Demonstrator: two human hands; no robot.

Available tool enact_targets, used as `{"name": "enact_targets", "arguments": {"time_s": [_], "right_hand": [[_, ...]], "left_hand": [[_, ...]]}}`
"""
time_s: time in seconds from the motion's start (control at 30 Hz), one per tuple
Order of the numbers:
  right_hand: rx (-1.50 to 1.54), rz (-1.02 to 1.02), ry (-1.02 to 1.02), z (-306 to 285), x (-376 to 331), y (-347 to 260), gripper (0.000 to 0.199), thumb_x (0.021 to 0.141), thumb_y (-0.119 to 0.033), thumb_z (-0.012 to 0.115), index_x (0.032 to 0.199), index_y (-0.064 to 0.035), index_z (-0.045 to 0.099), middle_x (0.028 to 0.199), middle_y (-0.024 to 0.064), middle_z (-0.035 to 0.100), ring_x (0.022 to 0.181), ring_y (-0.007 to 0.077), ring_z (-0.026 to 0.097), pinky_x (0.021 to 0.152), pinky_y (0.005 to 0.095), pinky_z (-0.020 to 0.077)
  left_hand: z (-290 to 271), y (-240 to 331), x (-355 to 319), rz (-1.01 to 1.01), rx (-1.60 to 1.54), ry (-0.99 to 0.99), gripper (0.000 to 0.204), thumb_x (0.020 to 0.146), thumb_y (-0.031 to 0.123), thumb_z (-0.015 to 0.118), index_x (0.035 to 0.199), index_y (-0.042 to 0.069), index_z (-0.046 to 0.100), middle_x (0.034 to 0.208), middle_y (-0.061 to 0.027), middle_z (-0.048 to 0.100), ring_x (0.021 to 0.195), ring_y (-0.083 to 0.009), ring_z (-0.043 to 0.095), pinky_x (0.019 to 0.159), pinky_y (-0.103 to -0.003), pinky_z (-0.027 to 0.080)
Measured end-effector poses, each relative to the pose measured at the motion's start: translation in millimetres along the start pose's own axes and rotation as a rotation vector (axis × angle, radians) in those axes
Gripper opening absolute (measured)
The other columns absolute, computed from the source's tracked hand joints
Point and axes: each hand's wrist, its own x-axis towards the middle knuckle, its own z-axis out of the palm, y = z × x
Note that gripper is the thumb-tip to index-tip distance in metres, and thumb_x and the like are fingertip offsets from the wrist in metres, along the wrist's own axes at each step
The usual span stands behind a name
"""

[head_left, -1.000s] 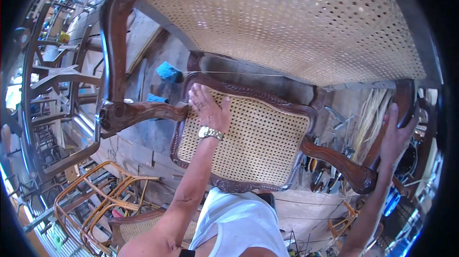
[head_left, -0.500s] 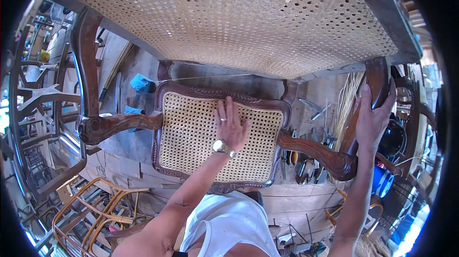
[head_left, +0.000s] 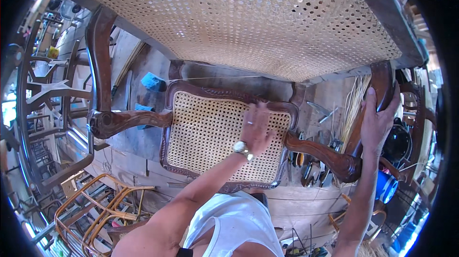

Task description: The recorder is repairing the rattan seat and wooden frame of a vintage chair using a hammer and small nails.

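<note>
A dark carved wooden armchair lies tipped over in front of me, its woven cane back panel [head_left: 210, 133] lowest and its broad cane seat [head_left: 248, 23] rising at the top. Over the right part of the back panel is my left hand [head_left: 258, 130], fingers stretched out and slightly blurred, holding nothing. Whether its palm touches the cane, I cannot tell. My right hand [head_left: 377, 123] is wrapped round the right armrest support [head_left: 381, 82], thumb on one side and fingers on the other. The left armrest [head_left: 129, 122] curves out on the opposite side.
Blue blocks [head_left: 153, 81] lie left of the back panel. Loose cane strands [head_left: 355, 104] and several hand tools [head_left: 313, 171] lie to the right. A rattan frame [head_left: 103, 209] stands at lower left, wooden chair frames [head_left: 57, 90] farther left, and a blue container [head_left: 385, 186] at right.
My left hand has slid rightward across the back panel. The whole view has shifted a little, and my right hand keeps its grip on the armrest support.
</note>
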Motion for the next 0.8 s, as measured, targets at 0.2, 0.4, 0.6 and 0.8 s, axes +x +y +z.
{"name": "enact_targets", "arguments": {"time_s": [0.2, 0.4, 0.6, 0.8], "right_hand": [[-0.221, -0.255, 0.109, -3, 7, 24, 0.071, 0.102, -0.034, 0.066, 0.157, -0.0061, 0.032, 0.106, 0.0124, 0.069, 0.081, 0.0157, 0.067, 0.077, 0.0329, 0.0556], [-0.095, -0.213, 0.079, 4, 8, 17, 0.072, 0.1, -0.032, 0.069, 0.155, -0.0035, 0.034, 0.104, 0.0152, 0.07, 0.077, 0.0173, 0.069, 0.075, 0.035, 0.0564], [0.003, -0.072, 0.041, -5, 6, 9, 0.074, 0.095, -0.028, 0.071, 0.153, 0.0008, 0.035, 0.142, 0.0284, 0.055, 0.129, 0.0416, 0.059, 0.109, 0.0469, 0.0458], [-0.025, -0.107, 0.038, -3, 1, 1, 0.077, 0.093, -0.033, 0.071, 0.151, 0.0022, 0.034, 0.141, 0.0278, 0.056, 0.126, 0.0464, 0.059, 0.106, 0.0504, 0.0484]], "left_hand": [[-66, -118, 8, -0.4, 0.328, 0.234, 0.088, 0.1, 0.053, 0.051, 0.157, -0.01, 0.027, 0.17, -0.0271, 0.011, 0.156, -0.0504, 0.004, 0.126, -0.06, 0.006], [-60, -94, 24, -0.423, 0.366, 0.202, 0.085, 0.101, 0.048, 0.05, 0.155, -0.013, 0.028, 0.168, -0.0301, 0.01, 0.155, -0.0521, 0.007, 0.125, -0.062, 0.01], [-18, -28, 33, -0.118, 0.22, 0.149, 0.078, 0.1, 0.043, 0.054, 0.154, -0.01, 0.033, 0.169, -0.025, 0.017, 0.155, -0.0505, 0.01, 0.125, -0.062, 0.014], [25, 22, 4, 0.281, 0.168, 0.02, 0.069, 0.097, 0.035, 0.058, 0.155, 0.002, 0.041, 0.17, -0.0117, 0.024, 0.157, -0.0404, 0.017, 0.126, -0.059, 0.015]]}}
